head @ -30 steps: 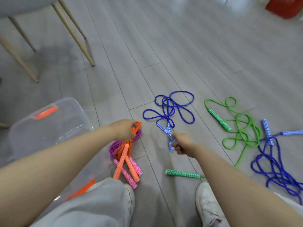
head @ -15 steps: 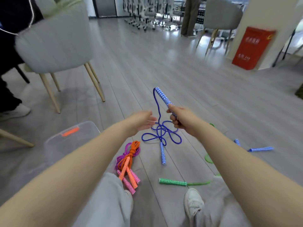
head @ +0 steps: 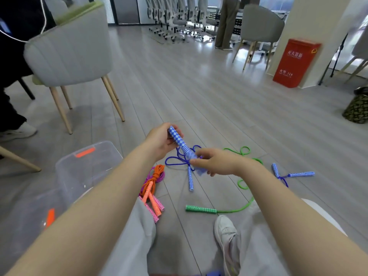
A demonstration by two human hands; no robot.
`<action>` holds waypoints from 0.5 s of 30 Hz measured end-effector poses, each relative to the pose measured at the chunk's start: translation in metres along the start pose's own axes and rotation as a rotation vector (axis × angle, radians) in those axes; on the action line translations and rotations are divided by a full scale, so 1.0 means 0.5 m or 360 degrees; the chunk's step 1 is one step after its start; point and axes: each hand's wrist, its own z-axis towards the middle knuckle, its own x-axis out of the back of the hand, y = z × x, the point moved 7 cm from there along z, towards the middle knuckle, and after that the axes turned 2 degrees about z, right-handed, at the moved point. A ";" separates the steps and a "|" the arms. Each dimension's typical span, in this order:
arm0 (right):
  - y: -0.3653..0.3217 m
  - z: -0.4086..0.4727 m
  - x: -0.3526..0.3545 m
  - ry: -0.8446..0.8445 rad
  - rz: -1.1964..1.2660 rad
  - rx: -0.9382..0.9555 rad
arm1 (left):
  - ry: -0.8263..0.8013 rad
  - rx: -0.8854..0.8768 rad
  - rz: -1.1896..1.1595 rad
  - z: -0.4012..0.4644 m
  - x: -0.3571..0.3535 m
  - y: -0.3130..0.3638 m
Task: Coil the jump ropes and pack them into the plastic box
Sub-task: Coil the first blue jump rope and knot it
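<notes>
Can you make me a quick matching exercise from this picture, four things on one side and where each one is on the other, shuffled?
Things:
1. blue handle
2. orange rope
3. green handle
4. plastic box

Places:
A. on the floor by the white shoe
B. at the left, on the floor
C. held in the left hand
D. bundled with the purple rope, beside the box

Pairs: 1-C, 2-D, 3-A, 4-B

blue jump rope (head: pixel 184 159) lifted, one checkered handle tilted; coiled orange and purple ropes (head: pixel 154 179) lie beside the clear plastic box (head: pixel 65 172).
</notes>
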 end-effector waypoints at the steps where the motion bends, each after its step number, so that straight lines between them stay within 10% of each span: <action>1: 0.005 -0.001 -0.006 -0.0063 0.0024 -0.0050 | -0.0027 -0.0027 0.0072 -0.007 -0.004 0.000; 7: 0.059 0.037 0.055 0.0374 -0.0390 -0.0207 | -0.0427 -0.0393 0.1044 -0.063 -0.054 0.022; 15: 0.063 0.070 0.094 0.0585 -0.0380 -0.0177 | -0.1161 -0.0264 0.0874 -0.109 -0.094 0.026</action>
